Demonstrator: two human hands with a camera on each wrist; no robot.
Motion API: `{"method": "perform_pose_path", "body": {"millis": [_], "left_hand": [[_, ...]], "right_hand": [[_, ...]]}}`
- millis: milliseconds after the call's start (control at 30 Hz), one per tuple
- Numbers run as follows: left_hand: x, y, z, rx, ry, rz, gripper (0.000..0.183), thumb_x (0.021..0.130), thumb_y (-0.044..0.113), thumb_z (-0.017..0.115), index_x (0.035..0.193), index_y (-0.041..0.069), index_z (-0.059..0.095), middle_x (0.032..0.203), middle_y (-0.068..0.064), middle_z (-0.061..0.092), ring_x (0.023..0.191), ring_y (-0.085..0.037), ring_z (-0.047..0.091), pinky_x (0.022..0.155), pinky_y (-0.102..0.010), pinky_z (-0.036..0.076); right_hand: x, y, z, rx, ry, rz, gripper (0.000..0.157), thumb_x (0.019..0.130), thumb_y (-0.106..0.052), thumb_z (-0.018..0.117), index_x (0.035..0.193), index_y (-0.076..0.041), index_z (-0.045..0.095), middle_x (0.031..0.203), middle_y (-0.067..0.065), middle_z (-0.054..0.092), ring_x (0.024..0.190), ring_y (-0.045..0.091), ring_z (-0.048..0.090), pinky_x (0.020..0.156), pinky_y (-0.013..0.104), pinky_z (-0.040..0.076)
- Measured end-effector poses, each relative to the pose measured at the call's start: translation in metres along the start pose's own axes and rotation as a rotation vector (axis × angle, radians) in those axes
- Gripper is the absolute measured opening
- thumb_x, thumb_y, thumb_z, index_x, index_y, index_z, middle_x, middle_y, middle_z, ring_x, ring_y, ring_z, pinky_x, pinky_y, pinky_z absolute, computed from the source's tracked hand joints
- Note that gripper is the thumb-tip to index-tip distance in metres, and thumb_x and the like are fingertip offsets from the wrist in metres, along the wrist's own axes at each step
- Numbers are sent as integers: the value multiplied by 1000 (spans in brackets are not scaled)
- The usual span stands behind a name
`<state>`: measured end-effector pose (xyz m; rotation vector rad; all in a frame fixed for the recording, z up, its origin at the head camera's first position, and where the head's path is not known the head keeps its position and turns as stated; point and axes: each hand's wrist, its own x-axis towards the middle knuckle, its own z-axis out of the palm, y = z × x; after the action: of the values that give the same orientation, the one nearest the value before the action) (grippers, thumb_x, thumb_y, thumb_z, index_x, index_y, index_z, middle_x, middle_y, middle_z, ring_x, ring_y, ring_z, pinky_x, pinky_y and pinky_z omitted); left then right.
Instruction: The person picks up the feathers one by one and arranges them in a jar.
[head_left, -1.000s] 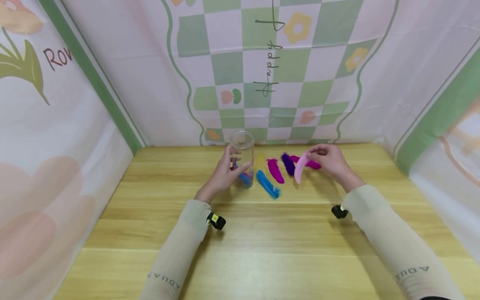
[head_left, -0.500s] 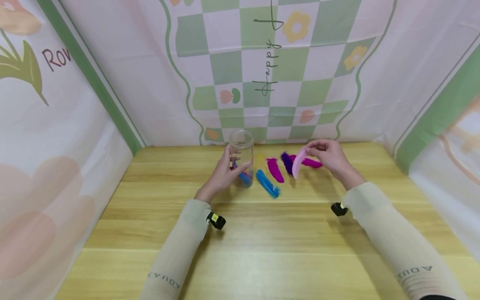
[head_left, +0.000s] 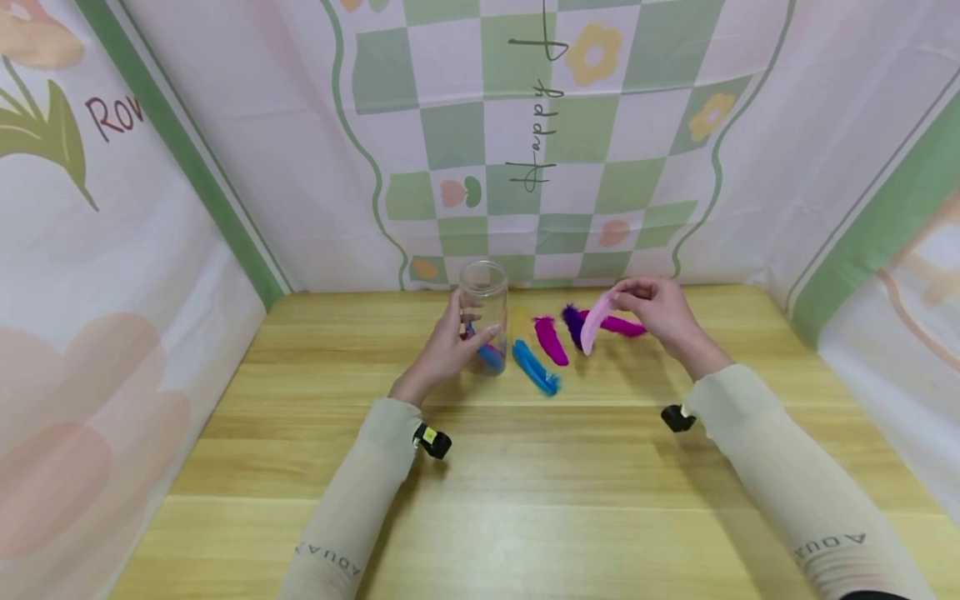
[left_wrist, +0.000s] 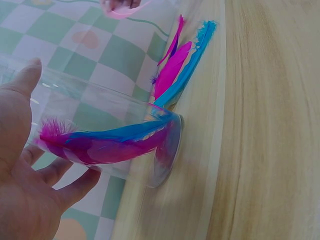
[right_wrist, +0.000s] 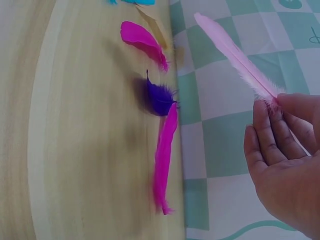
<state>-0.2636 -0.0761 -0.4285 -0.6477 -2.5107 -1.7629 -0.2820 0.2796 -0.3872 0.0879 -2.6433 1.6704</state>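
Note:
My left hand (head_left: 452,346) grips a clear, lidless jar (head_left: 487,312) standing upright on the table. Inside it lie blue and magenta feathers, plain in the left wrist view, where the blue feather (left_wrist: 115,134) rests against a magenta one (left_wrist: 100,151). My right hand (head_left: 656,312) pinches a pale pink feather (right_wrist: 235,57) by its fluffy end, between thumb and fingers. That feather hangs tip down above the table, overlapping a dark purple feather (right_wrist: 160,97) in the head view. A magenta feather (right_wrist: 165,160) lies below the right hand.
Between the hands lie another magenta feather (head_left: 551,341), a blue feather (head_left: 536,367) and a pale yellow feather (head_left: 521,320) close to the jar. A patterned cloth (head_left: 510,133) rises behind the wooden table (head_left: 540,517), with more cloth at both sides.
My right hand has lifted slightly and carried the pale pink feather a little to the left and away from me. The left hand and jar have stayed in place.

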Motion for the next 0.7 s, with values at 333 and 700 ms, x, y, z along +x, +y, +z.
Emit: {"method": "perform_pose_path", "body": {"millis": [333, 700], "left_hand": [[0, 0, 0, -10, 0, 14, 68, 100, 35, 68, 152, 25, 25, 148, -11, 45, 135, -38, 49, 103, -53, 50], [0, 0, 0, -35, -3, 13, 68, 99, 32, 70, 151, 23, 27, 148, -10, 45, 136, -39, 48, 103, -56, 49]], "right_hand": [[-1, -10, -2, 6, -15, -4, 34, 103, -26, 65, 125, 1, 66, 102, -3, 75, 108, 25, 65, 86, 19, 53], [-1, -16, -1, 27, -4, -29, 32, 103, -21, 65, 124, 4, 65, 101, -2, 75, 92, 7, 68, 84, 19, 53]]}}
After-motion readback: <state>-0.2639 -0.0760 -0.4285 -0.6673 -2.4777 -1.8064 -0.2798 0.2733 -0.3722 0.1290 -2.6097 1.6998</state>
